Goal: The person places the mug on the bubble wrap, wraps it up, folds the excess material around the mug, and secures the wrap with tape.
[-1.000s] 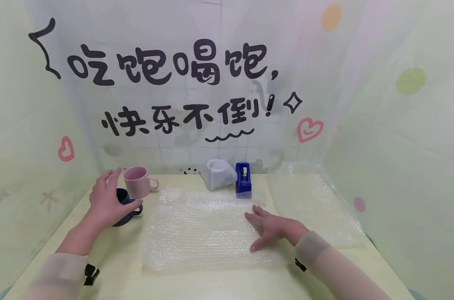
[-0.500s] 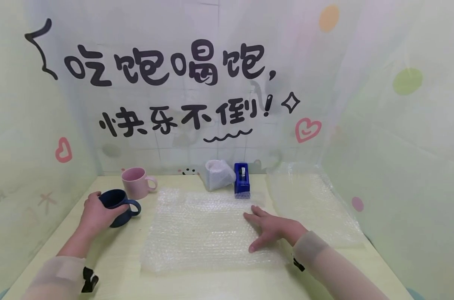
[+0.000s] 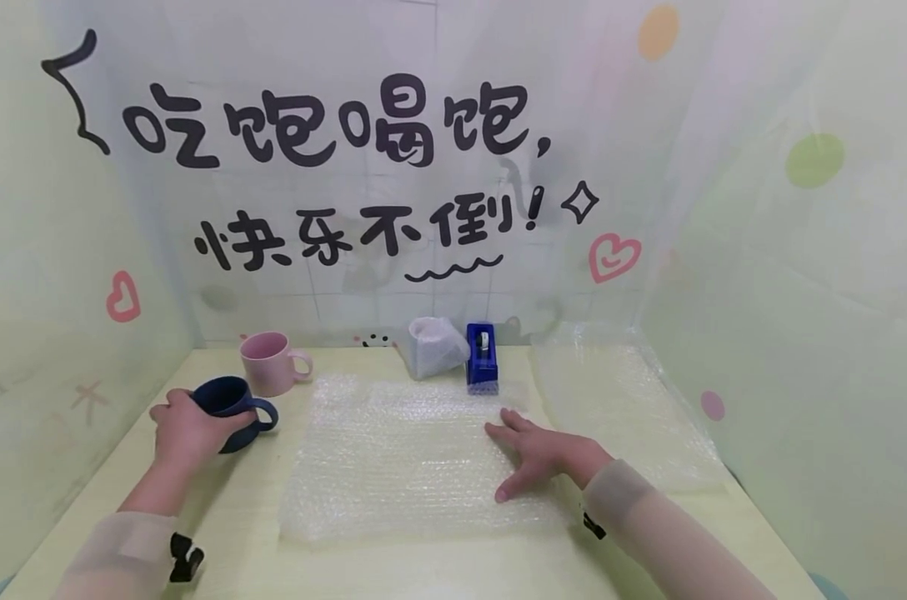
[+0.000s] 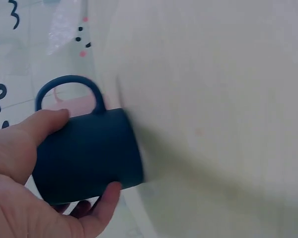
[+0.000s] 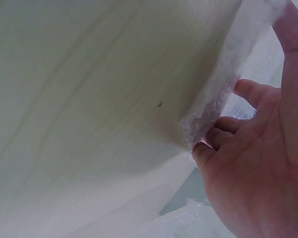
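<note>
Our left hand (image 3: 187, 432) grips dark-blue cylindrical ceramic-looking mug (image 4: 89, 153), nine o'clock of clear rectangular bubble-wrap sheet (image 3: 393, 462); right hand (image 3: 539, 455) spread on sheet. Sloppy lift toward one o'clock could clonk pink cylindrical ceramic-looking mug (image 3: 268, 368).

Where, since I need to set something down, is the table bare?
The table is bare in front of the middle bubble wrap, and between that wrap and the left forearm. Crowded spots: back left, by the pink mug and navy mug, and the wrap's back edge, by the blue tape dispenser.
</note>
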Demonstrator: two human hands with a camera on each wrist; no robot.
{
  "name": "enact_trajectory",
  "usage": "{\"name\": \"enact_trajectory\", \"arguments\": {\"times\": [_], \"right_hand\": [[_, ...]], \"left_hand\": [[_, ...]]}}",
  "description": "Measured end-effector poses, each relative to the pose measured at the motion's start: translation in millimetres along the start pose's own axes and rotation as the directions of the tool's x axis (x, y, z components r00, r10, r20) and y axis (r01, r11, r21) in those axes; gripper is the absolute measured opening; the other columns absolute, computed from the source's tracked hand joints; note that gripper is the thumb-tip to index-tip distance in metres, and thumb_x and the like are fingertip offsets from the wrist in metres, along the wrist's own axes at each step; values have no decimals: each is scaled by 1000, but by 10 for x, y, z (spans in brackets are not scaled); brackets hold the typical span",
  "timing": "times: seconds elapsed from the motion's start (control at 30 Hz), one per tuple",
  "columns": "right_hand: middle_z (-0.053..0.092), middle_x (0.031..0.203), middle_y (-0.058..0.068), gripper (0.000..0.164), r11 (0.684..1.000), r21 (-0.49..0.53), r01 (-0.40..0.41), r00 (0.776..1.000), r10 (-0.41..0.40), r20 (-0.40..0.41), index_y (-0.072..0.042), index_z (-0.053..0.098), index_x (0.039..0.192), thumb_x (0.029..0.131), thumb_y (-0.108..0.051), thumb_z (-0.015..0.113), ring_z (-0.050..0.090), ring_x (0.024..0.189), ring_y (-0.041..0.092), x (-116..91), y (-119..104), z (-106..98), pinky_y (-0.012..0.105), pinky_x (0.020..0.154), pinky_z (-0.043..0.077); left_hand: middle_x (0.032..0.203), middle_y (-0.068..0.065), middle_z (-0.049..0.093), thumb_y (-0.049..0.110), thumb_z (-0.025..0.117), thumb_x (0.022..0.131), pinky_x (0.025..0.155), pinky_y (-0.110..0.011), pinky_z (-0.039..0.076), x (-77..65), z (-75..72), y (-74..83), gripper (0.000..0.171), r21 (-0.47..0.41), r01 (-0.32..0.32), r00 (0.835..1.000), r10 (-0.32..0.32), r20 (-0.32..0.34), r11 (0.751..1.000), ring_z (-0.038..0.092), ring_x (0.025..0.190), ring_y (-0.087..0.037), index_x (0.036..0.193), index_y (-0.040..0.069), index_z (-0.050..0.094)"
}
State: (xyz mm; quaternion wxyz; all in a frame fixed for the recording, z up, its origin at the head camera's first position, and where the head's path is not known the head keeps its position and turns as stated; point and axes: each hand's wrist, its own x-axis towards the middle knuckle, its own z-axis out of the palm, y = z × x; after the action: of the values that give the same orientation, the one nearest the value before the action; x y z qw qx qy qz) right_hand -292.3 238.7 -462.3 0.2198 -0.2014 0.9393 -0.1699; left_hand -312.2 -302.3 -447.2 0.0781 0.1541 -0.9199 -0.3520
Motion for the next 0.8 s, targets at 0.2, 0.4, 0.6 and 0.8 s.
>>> {"name": "enact_trajectory", "arguments": {"times": [0.2, 0.4, 0.6, 0.8], "right_hand": [[1, 186, 15, 120, 1000, 7, 0, 1000, 0, 3, -27, 24, 177, 83, -59, 91, 3, 173, 37, -6, -16, 5, 68, 136, 18], [0, 186, 14, 120, 1000, 3, 16, 1000, -16, 10, -26, 22, 177, 84, -60, 91, 2, 173, 37, 1, -55, -14, 68, 136, 17], [-2, 186, 12, 119, 1000, 22, 0, 1000, 0, 11, -28, 23, 177, 84, -58, 91, 0, 173, 36, -13, -62, -48, 69, 135, 16], [-1, 186, 14, 121, 999, 34, -2, 1000, 1, 10, -26, 23, 177, 83, -57, 92, 0, 173, 38, -31, -49, -12, 72, 134, 15]], "left_hand": [[144, -57, 28, 27, 88, 88, 112, -76, 44, 35, -143, -14, 113, 36, -62, 994, 58, 95, 997, 41, 125, -67, 153, -29, 15], [145, -53, 42, 22, 90, 87, 108, -76, 45, -11, -327, 44, 101, 4, -175, 982, 174, 69, 985, 47, 128, -65, 153, -24, 29], [148, -43, 53, 15, 91, 85, 103, -72, 47, -139, -418, 740, 93, -76, -391, 908, 398, 133, 917, 54, 129, -58, 157, -13, 39], [141, -27, 68, 5, 95, 75, 116, -72, 45, -359, 9, 1423, 85, -214, -570, 737, 609, 295, 793, 63, 131, -48, 149, -1, 56]]}}
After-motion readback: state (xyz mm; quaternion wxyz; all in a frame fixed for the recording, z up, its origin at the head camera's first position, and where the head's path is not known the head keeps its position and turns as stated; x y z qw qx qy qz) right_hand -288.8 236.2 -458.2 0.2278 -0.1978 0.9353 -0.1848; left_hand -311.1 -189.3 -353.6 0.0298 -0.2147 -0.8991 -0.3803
